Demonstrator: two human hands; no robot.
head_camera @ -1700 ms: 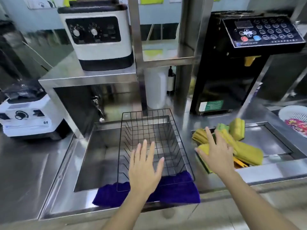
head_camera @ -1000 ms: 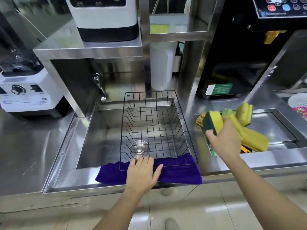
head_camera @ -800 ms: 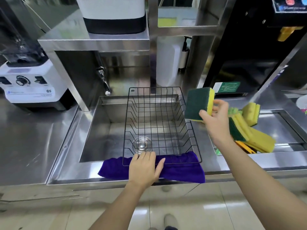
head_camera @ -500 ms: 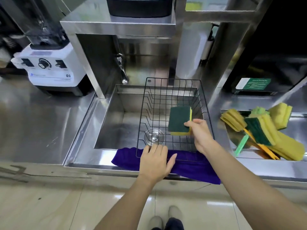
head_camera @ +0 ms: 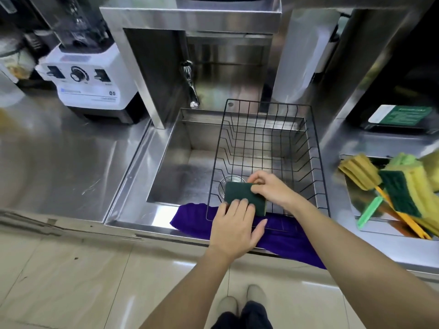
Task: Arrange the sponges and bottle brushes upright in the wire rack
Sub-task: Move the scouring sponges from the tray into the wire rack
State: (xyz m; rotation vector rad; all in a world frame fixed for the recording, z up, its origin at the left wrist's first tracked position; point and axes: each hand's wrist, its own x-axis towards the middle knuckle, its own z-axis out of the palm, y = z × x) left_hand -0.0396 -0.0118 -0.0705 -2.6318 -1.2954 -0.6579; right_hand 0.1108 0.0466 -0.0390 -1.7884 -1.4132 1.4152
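Note:
A black wire rack (head_camera: 270, 129) sits over the steel sink (head_camera: 180, 167). At the rack's near left corner my right hand (head_camera: 270, 189) grips a green-and-yellow sponge (head_camera: 240, 194), which stands on edge with its green face toward me. My left hand (head_camera: 235, 224) rests on the rack's near rim, fingertips touching the sponge's lower edge. In the tray (head_camera: 354, 203) at the right lie more yellow-green sponges (head_camera: 406, 188) and brushes with a green handle (head_camera: 369, 211) and an orange handle (head_camera: 401, 214).
A purple cloth (head_camera: 285, 236) lies under the rack's near edge and hangs over the counter front. A tap (head_camera: 191, 91) sticks out over the sink's back left. A white blender base (head_camera: 88, 84) stands on the left counter. A black machine (head_camera: 399, 91) stands at the back right.
My right hand took a sponge from the tray and carried it left and down into the rack's near left corner. My left hand stayed at the rack's near rim.

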